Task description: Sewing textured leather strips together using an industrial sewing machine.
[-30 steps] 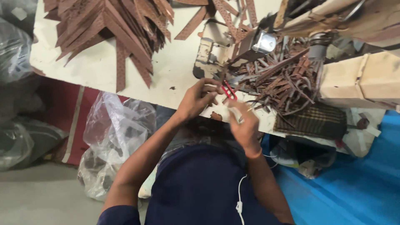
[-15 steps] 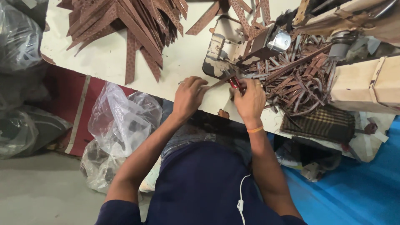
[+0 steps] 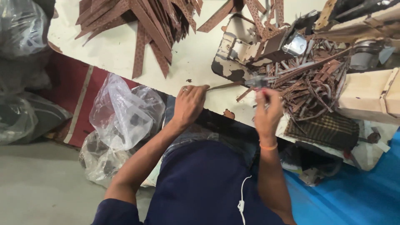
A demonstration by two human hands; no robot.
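Observation:
My left hand [image 3: 190,105] pinches one end of a thin brown strip [image 3: 225,86] at the table's near edge. My right hand [image 3: 266,111] is closed around a small tool with red handles [image 3: 259,83], most likely scissors, whose tip meets the strip's other end. The strip lies stretched between both hands, just in front of a worn, paint-chipped machine base [image 3: 233,62]. A heap of brown strip offcuts [image 3: 316,83] sits right beside my right hand.
A fan of long brown patterned strips [image 3: 141,21] lies on the white table [image 3: 112,46] at the far left. A checked cloth [image 3: 323,130] and a wooden box [image 3: 371,96] sit right. Clear plastic bags [image 3: 121,121] stand on the floor at left.
My hands have drawn apart: the left slid left along the table edge and the right shifted right, pulling the strip out straight between them. The view also tilted slightly.

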